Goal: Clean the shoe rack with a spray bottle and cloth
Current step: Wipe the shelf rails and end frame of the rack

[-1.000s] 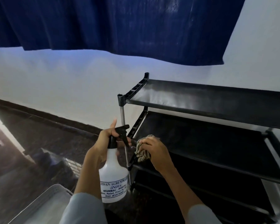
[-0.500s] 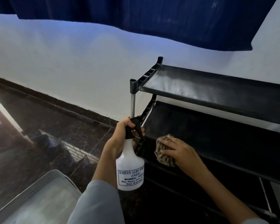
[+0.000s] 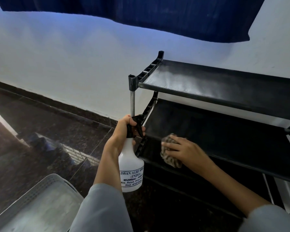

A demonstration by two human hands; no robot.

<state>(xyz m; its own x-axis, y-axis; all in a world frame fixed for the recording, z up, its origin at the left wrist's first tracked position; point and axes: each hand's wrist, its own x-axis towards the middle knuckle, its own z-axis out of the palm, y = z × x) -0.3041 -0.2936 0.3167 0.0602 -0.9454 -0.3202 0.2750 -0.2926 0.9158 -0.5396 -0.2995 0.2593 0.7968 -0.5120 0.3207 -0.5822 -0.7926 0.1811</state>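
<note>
Head view, looking down at a black shoe rack (image 3: 224, 91) that stands against a white wall (image 3: 74, 56), its shelves stacked one above another. Cloth (image 3: 170, 160), checked and bunched, lies on the left end of the second shelf (image 3: 224, 136), near that shelf's front edge. Right hand (image 3: 187, 152) rests on top of the cloth with fingers extended and spread, pressing it flat to the shelf rather than clutching it. Spray bottle (image 3: 131, 166), white with a black trigger head and a printed label, hangs upright just left of the rack's front corner post (image 3: 132, 101); left hand (image 3: 124, 131) grips its neck, fingers curled round the trigger. Top shelf shows a pale, dull sheen across its left part; whether this is spray film, dust or reflected light cannot be told. Judged progress: wiping of the second shelf is under way at its left end, with the rest of that shelf and the lower tiers apparently still to be done. Periphery: dark polished floor (image 3: 40, 131), a grey perforated basket (image 3: 40, 203) at lower left, a blue curtain (image 3: 157, 14) above.
</note>
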